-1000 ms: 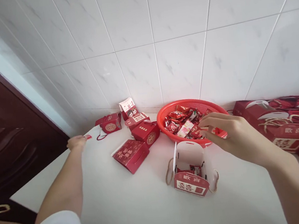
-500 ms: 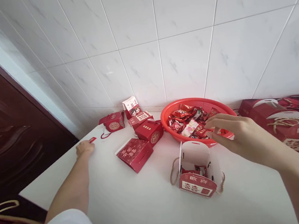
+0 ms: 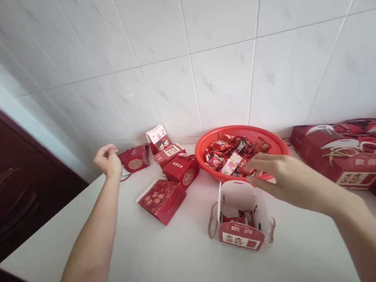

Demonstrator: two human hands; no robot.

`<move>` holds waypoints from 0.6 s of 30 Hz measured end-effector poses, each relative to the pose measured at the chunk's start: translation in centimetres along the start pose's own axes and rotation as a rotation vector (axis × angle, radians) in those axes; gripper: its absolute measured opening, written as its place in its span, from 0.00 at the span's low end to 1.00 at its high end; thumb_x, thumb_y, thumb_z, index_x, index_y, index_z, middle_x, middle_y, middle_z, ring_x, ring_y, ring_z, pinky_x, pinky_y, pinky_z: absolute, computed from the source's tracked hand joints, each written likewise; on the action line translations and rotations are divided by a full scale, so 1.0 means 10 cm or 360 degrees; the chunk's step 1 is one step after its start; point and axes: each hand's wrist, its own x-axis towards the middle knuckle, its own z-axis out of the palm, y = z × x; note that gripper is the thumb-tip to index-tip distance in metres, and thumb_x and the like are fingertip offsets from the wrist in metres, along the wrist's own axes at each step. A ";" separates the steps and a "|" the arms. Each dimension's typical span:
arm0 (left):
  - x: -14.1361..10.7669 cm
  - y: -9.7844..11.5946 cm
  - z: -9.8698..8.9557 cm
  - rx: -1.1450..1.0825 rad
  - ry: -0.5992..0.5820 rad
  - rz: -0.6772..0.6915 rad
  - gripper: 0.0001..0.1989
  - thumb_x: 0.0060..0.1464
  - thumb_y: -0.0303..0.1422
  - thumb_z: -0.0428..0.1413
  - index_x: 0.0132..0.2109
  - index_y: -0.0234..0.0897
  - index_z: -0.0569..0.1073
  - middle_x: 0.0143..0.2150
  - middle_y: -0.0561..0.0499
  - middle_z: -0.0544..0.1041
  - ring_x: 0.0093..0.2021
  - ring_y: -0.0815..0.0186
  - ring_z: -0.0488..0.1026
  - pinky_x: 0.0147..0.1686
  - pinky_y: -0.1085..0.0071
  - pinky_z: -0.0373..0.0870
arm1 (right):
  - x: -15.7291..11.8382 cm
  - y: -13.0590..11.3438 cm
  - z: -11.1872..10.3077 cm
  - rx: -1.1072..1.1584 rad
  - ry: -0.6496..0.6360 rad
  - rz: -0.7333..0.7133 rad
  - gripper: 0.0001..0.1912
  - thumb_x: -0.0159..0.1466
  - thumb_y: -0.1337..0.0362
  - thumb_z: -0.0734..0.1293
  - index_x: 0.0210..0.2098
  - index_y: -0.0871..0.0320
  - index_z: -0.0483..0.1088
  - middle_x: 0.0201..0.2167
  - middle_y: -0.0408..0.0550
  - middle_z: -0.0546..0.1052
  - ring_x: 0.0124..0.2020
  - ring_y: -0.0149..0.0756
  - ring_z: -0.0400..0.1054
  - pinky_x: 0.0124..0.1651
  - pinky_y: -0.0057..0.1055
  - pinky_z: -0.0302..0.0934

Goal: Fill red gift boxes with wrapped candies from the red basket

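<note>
My left hand [image 3: 108, 160] is raised at the left beside a red gift box [image 3: 134, 159], its fingers curled; whatever they hold is hidden. My right hand [image 3: 280, 178] reaches over the near rim of a red plastic basket [image 3: 278, 142], thumb and fingers apart. Red-wrapped sweets and a white flowered packet [image 3: 232, 163] lie in the basket. In front of it stands an open box [image 3: 241, 236] with rope handles and a few red packets [image 3: 247, 217] inside.
Closed red boxes [image 3: 182, 169] cluster left of the basket, one [image 3: 162, 201] lying nearer. More red boxes [image 3: 357, 171] with rope handles are piled at the right. A tiled wall [image 3: 218, 83] backs the white table [image 3: 174, 260].
My left hand has lifted off the table and turned, and the red piece seen in its fingers is no longer visible. My right hand has lowered slightly at the basket's rim. The view has shifted right.
</note>
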 end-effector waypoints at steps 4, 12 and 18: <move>-0.11 0.69 0.24 -0.0732 0.0062 0.0313 0.05 0.57 0.22 0.53 0.35 0.35 0.70 0.30 0.63 0.73 0.34 0.75 0.69 0.40 0.77 0.68 | 0.04 -0.07 0.02 0.0013 -0.0149 0.0020 0.09 0.70 0.63 0.62 0.42 0.54 0.75 0.38 0.49 0.78 0.36 0.39 0.74 0.34 0.30 0.64; -1.38 1.77 0.21 -0.0247 -0.2033 0.1392 0.08 0.62 0.32 0.56 0.43 0.40 0.81 0.42 0.51 0.82 0.41 0.65 0.78 0.43 0.71 0.71 | 0.02 -0.03 0.00 0.0097 -0.0451 0.0079 0.11 0.64 0.64 0.68 0.46 0.54 0.75 0.42 0.51 0.77 0.42 0.43 0.74 0.41 0.33 0.65; -1.71 1.76 0.23 0.0061 -0.2230 0.1515 0.10 0.62 0.35 0.58 0.47 0.39 0.80 0.44 0.49 0.81 0.43 0.61 0.77 0.42 0.71 0.70 | -0.03 0.02 -0.10 0.0163 -0.0551 0.0153 0.11 0.63 0.63 0.69 0.46 0.53 0.74 0.42 0.50 0.77 0.45 0.45 0.72 0.43 0.34 0.64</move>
